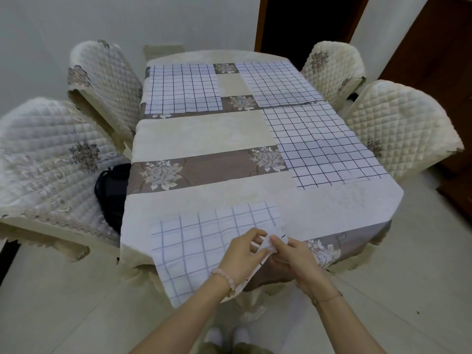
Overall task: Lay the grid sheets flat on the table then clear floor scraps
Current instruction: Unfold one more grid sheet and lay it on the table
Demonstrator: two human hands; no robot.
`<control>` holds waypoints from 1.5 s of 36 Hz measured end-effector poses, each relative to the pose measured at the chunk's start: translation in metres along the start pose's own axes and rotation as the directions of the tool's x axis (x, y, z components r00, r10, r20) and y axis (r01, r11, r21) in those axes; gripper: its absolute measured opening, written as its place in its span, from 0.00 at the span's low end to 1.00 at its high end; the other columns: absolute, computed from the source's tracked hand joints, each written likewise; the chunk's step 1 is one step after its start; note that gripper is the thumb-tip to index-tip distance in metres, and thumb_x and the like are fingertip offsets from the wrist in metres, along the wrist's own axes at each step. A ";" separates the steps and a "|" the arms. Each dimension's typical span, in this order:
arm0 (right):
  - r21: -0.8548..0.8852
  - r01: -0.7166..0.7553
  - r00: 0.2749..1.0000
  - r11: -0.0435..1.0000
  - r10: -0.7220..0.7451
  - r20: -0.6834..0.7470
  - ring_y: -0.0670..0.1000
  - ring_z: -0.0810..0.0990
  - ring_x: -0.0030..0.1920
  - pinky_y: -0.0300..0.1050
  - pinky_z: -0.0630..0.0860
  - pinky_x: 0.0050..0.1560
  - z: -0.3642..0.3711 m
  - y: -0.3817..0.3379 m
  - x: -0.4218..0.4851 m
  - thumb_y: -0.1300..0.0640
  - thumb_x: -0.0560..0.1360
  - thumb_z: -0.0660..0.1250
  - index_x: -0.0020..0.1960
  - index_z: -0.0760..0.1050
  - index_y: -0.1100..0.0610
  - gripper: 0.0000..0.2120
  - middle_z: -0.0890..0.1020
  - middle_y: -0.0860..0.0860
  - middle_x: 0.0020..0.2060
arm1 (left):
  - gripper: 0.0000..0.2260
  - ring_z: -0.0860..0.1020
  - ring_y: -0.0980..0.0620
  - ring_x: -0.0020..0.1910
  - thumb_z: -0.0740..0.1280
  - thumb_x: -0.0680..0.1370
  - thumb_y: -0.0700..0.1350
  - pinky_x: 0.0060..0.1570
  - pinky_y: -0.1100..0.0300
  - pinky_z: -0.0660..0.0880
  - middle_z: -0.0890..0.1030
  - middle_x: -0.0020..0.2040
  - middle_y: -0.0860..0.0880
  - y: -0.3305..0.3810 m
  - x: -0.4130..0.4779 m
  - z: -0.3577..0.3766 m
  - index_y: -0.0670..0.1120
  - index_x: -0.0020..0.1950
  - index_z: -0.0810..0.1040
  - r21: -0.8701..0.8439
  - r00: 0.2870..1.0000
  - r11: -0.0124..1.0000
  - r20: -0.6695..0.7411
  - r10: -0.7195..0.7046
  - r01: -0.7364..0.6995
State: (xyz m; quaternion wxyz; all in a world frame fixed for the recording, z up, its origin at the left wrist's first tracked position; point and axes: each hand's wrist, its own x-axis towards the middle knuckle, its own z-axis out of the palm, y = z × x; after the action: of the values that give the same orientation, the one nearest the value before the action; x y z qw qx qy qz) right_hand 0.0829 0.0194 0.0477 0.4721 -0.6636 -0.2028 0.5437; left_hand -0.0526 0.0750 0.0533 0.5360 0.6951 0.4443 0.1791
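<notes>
Where hands meet, corner of near sheet [201, 241] bunched, partly hidden; left hand [238, 256] and right hand [293, 256] both pinch it. Near sheet white, blue grid, at table [204, 131] front edge, overhanging. Other sheets [327, 146] flat farther back.

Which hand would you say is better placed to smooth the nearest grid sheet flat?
Probably the left hand: it lies over the grid sheet, whereas the right hand, also pinching the corner, sits beyond the sheet's edge.
</notes>
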 end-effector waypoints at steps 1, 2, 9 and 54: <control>-0.015 0.005 1.000 1.000 -0.005 -0.010 0.52 0.84 0.45 0.39 0.81 0.42 -0.001 0.001 0.000 0.54 0.76 0.67 0.48 0.82 0.57 0.08 0.86 0.53 0.42 | 0.06 0.78 0.56 0.45 0.66 0.76 0.48 0.40 0.73 0.74 0.78 0.48 0.54 -0.002 0.001 -0.002 0.54 0.53 0.75 -0.017 1.000 1.000 -0.029 -0.008 0.008; -0.021 0.008 1.000 1.000 -0.009 -0.016 0.50 0.84 0.43 0.36 0.81 0.39 -0.002 0.002 0.000 0.54 0.76 0.66 0.47 0.82 0.58 0.08 0.86 0.51 0.39 | 0.04 0.79 0.55 0.45 0.66 0.76 0.46 0.42 0.72 0.74 0.78 0.48 0.52 -0.005 0.001 -0.005 0.52 0.51 0.76 -0.029 0.999 1.000 -0.052 -0.015 0.013; -0.072 0.033 0.995 0.997 -0.039 -0.087 0.55 0.84 0.48 0.45 0.81 0.44 -0.019 0.012 0.013 0.50 0.69 0.73 0.53 0.79 0.61 0.18 0.86 0.54 0.43 | 0.02 0.75 0.55 0.39 0.68 0.76 0.41 0.36 0.64 0.73 0.77 0.41 0.52 -0.026 0.010 -0.038 0.48 0.45 0.76 -0.272 0.963 0.952 -0.186 -0.195 0.140; -0.296 -0.159 0.935 0.942 0.047 -0.353 0.56 0.72 0.43 0.50 0.71 0.48 -0.095 -0.097 0.183 0.51 0.77 0.64 0.49 0.76 0.59 0.11 0.75 0.58 0.43 | 0.13 0.75 0.42 0.60 0.67 0.76 0.37 0.59 0.52 0.71 0.76 0.63 0.38 -0.075 0.108 -0.229 0.34 0.59 0.76 -0.268 0.737 0.839 -0.402 -0.544 0.473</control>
State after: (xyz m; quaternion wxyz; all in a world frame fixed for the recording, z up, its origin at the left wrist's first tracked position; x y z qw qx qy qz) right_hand 0.2533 0.1694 0.0293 0.3564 -0.8252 -0.1680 0.4049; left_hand -0.1924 0.2987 0.0436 0.4929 0.4418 0.7171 0.2182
